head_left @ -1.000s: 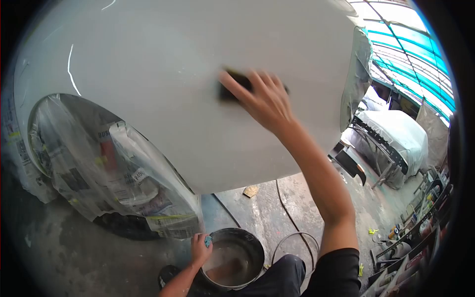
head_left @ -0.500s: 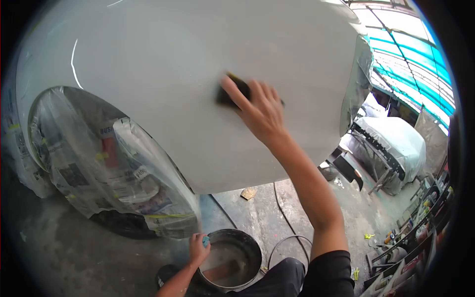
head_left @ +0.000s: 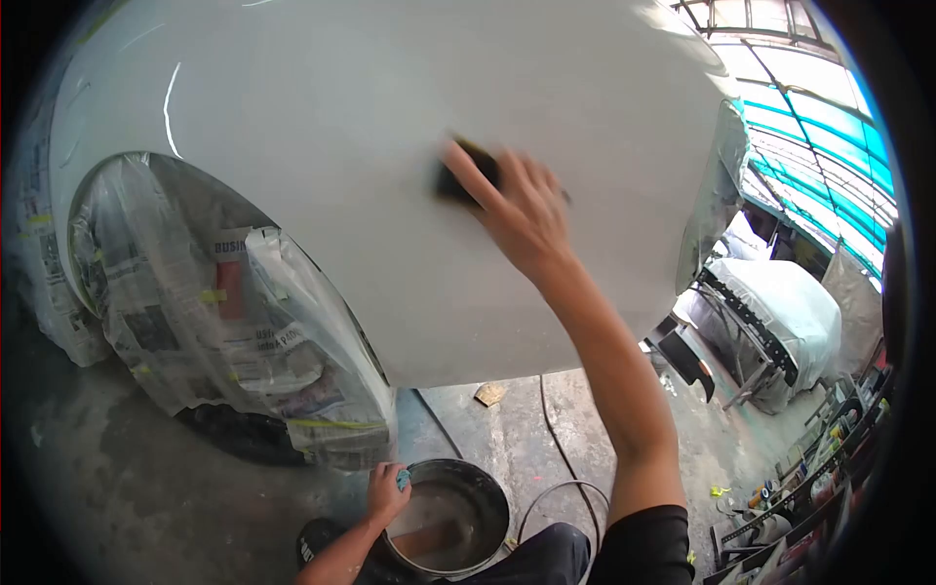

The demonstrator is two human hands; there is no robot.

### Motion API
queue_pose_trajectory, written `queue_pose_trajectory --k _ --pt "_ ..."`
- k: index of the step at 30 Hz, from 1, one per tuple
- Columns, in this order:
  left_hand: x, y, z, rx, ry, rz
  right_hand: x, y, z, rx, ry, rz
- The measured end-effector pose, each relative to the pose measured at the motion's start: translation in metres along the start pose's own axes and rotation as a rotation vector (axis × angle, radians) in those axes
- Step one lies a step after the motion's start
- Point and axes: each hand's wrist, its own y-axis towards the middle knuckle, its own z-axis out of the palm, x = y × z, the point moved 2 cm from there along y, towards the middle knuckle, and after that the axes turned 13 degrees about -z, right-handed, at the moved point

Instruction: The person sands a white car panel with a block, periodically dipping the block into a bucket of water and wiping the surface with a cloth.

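The right hand (head_left: 526, 219) grips a dark block (head_left: 484, 166), slightly blurred, against the pale car panel (head_left: 331, 195). Lower down, the left hand (head_left: 389, 497) is closed on a small blue-green piece (head_left: 403, 479) at the rim of a black bucket (head_left: 495, 502), near plastic-covered newspaper (head_left: 229, 336).

Dk hose (head_left: 546, 417) on flr (head_left: 195, 512), covered obj. (head_left: 785, 302) in bkgd.

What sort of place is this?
Probably a car body or paint shop: a pale car panel with newspaper and plastic masking the wheel opening, a right hand holding a dark block against the panel, and a bucket of murky liquid below.
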Motion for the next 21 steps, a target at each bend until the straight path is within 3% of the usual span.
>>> queue_pose_trajectory --k 4,7,10,12,15,19,21 --pt "0.005 0.001 0.008 -0.023 -0.024 -0.020 -0.021 -0.161 -0.041 0.071 -0.106 0.011" --pt "0.005 -0.001 0.008 -0.021 -0.024 -0.022 -0.020 -0.089 -0.028 0.087 -0.133 0.041" --pt "0.005 -0.002 0.005 -0.026 -0.006 -0.005 -0.018 0.058 0.003 -0.051 -0.007 0.122" --pt "0.004 0.000 0.006 -0.032 0.000 0.011 -0.023 0.079 0.006 -0.102 0.026 0.109" --pt "0.004 0.000 0.003 -0.009 -0.025 -0.018 -0.029 0.015 -0.001 -0.021 -0.030 0.044" --pt "0.011 0.003 0.008 -0.033 -0.051 0.015 -0.029 -0.171 -0.041 0.171 -0.112 0.037" --pt "0.014 0.003 0.013 -0.038 -0.055 0.012 -0.026 -0.187 -0.049 0.209 -0.094 0.023"
